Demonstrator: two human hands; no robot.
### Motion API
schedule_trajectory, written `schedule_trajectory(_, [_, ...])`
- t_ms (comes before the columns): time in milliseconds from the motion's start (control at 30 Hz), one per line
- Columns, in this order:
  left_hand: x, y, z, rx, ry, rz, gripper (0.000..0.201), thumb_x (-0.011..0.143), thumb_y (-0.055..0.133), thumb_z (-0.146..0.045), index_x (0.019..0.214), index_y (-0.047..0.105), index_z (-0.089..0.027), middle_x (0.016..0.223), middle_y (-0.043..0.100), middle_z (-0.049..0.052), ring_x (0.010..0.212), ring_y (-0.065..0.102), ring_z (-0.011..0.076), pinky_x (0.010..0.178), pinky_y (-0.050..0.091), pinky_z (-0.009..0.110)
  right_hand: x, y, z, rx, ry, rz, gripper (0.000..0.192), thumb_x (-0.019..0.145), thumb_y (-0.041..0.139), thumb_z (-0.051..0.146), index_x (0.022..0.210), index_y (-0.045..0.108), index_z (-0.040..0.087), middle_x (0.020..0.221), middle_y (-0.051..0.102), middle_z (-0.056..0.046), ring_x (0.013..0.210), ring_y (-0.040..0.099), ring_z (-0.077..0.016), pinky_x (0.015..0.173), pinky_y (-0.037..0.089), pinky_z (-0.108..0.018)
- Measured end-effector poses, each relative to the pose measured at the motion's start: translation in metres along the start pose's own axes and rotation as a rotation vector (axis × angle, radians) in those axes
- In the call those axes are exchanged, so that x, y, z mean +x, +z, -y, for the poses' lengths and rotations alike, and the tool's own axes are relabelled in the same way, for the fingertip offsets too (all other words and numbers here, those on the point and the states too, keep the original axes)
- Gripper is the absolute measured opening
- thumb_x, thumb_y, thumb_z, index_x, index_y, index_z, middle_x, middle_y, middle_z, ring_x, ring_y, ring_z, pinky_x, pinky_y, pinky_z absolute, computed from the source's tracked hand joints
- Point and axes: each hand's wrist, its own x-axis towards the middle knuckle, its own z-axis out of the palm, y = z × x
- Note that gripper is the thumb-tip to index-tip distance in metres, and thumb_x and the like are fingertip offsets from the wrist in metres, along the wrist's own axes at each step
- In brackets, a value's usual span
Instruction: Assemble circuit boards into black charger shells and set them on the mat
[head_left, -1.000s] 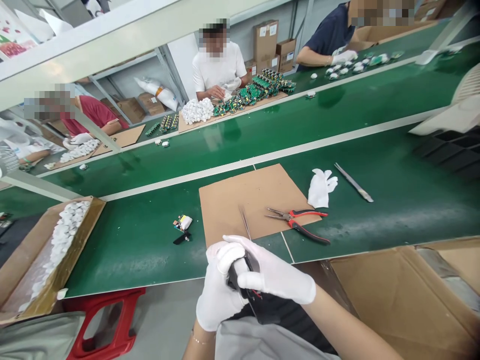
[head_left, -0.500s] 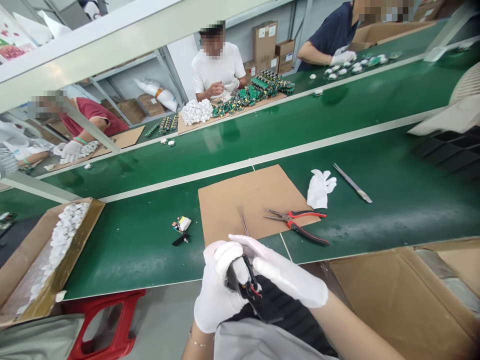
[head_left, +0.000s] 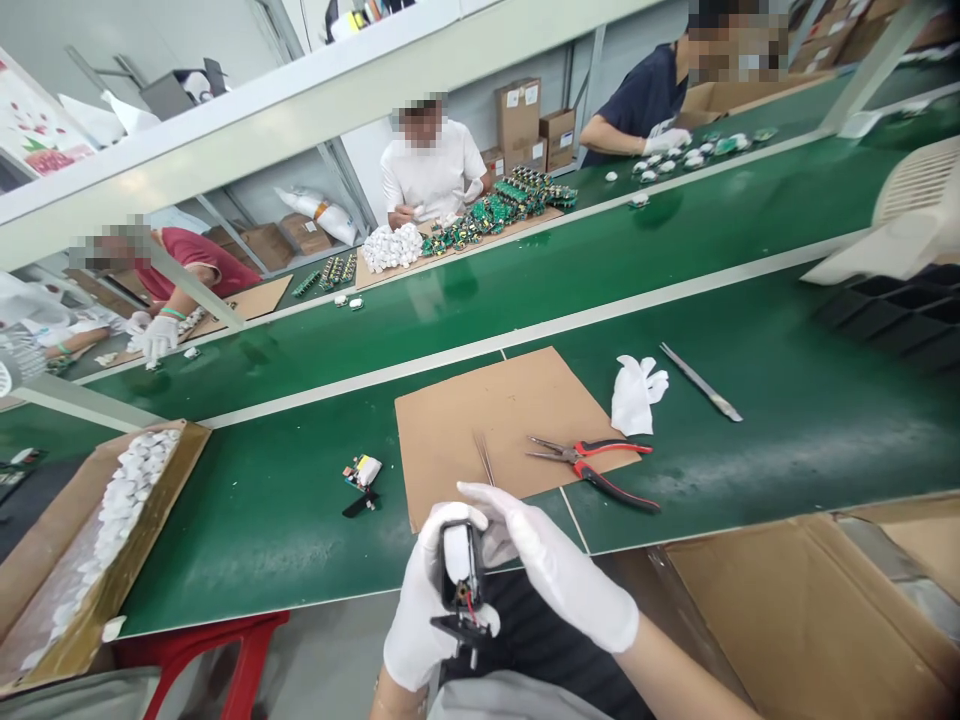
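My gloved left hand (head_left: 417, 612) is wrapped round a small black plastic housing (head_left: 475, 562), which is open on the side facing me. Inside it sits a white block (head_left: 455, 553), with a red wire below. A black end piece (head_left: 459, 629) hangs at the lower end, with a metal pin sticking out of it. My gloved right hand (head_left: 568, 578) is beside the housing, fingers stretched out and apart; its fingertips are close to the housing's far side, and whether they touch it I cannot tell. Tweezers (head_left: 485, 462) and red-handled long-nose pliers (head_left: 581, 459) lie beyond on a cardboard sheet (head_left: 480, 400).
A circuit board (head_left: 363, 473) with a black piece lies left of the cardboard. To the right are a white glove (head_left: 636, 396) and a metal tool (head_left: 701, 383). A box of white parts (head_left: 127, 490) stands at left. Several people work across the green bench (head_left: 262, 520).
The housing has turned more upright in my left hand, its open side now facing me. My right hand has shifted slightly down and left. Across the bench, a gloved hand at left has reached forward.
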Motion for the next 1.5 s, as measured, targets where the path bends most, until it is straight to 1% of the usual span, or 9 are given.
schedule_trajectory(133, [0.002,-0.001,-0.004,0.094,-0.020,-0.023,0.059,0.074,0.075,-0.047,0.122,0.048,-0.028,0.107,0.056,0.006,0.097,0.059,0.0234,0.084,0.052,0.036,0.002,-0.008,0.017,-0.121,0.088,-0.180,0.019,0.090,0.049,0.031,0.099,0.063,0.021,0.091,0.068,-0.002,0.080,0.064,-0.0159,0.078,0.050,-0.030])
schedule_trajectory(233, [-0.001,-0.001,-0.003,0.258,-0.012,-0.009,0.063,0.072,0.076,-0.046,0.124,0.046,-0.026,0.110,0.054,0.008,0.102,0.056,0.0262,0.088,0.050,0.041,0.002,-0.011,0.034,-0.364,0.061,-0.128,0.016,0.085,0.049,0.018,0.082,0.065,0.022,0.081,0.069,0.001,0.076,0.063,-0.0140,0.072,0.046,-0.026])
schedule_trajectory(367, [-0.005,-0.002,-0.005,0.449,0.104,0.019,0.061,0.076,0.073,-0.038,0.128,0.043,-0.024,0.112,0.055,0.010,0.106,0.053,0.0286,0.091,0.048,0.045,-0.001,-0.014,0.047,-0.624,0.004,-0.072,0.020,0.082,0.048,0.014,0.071,0.065,0.020,0.070,0.068,0.000,0.063,0.058,-0.0129,0.062,0.041,-0.024])
schedule_trajectory(600, [-0.002,-0.001,-0.023,0.720,0.266,0.009,0.055,0.077,0.064,-0.021,0.129,0.043,-0.019,0.111,0.056,0.012,0.105,0.051,0.0278,0.089,0.047,0.043,-0.005,-0.019,0.051,-0.690,-0.090,-0.027,0.021,0.082,0.048,0.014,0.073,0.065,0.021,0.070,0.068,0.001,0.061,0.056,-0.0123,0.059,0.037,-0.024])
schedule_trajectory(800, [0.004,0.005,-0.034,0.871,0.376,0.010,0.055,0.076,0.058,-0.010,0.128,0.044,-0.016,0.108,0.058,0.011,0.100,0.051,0.0265,0.087,0.042,0.041,-0.009,-0.018,0.052,-0.819,-0.049,-0.018,0.020,0.082,0.047,0.016,0.063,0.052,0.020,0.063,0.062,0.002,0.056,0.049,-0.0110,0.059,0.029,-0.027])
schedule_trajectory(933, [0.004,0.004,-0.033,0.851,0.359,0.059,0.056,0.079,0.057,-0.014,0.133,0.042,-0.016,0.109,0.060,0.011,0.099,0.052,0.0266,0.088,0.040,0.042,-0.010,-0.018,0.045,-0.987,-0.051,-0.031,0.019,0.082,0.044,0.016,0.063,0.048,0.019,0.064,0.061,0.000,0.055,0.046,-0.0119,0.058,0.024,-0.029])
schedule_trajectory(1067, [-0.002,-0.001,-0.025,0.699,0.260,0.179,0.068,0.083,0.065,-0.038,0.141,0.035,-0.020,0.113,0.058,0.012,0.102,0.053,0.0283,0.088,0.043,0.043,-0.007,-0.025,0.036,-1.103,-0.227,0.016,0.023,0.086,0.041,0.017,0.063,0.046,0.019,0.061,0.057,0.000,0.054,0.043,-0.0128,0.056,0.020,-0.031])
schedule_trajectory(1300, [-0.005,-0.001,-0.015,0.439,0.133,0.233,0.082,0.081,0.063,-0.058,0.147,0.027,-0.026,0.119,0.052,0.013,0.108,0.052,0.0301,0.091,0.044,0.045,-0.006,-0.037,0.045,-0.727,-0.172,0.114,0.019,0.083,0.046,0.010,0.068,0.053,0.020,0.068,0.061,0.006,0.062,0.049,-0.0089,0.062,0.028,-0.025])
schedule_trajectory(1500, [0.003,-0.002,-0.020,0.560,0.067,0.275,0.090,0.079,0.068,-0.055,0.149,0.016,-0.035,0.119,0.056,0.010,0.107,0.051,0.0309,0.092,0.037,0.048,-0.005,-0.032,0.035,-1.181,-0.266,0.103,0.017,0.077,0.047,0.008,0.064,0.049,0.020,0.058,0.055,0.002,0.050,0.044,-0.0134,0.052,0.017,-0.030])
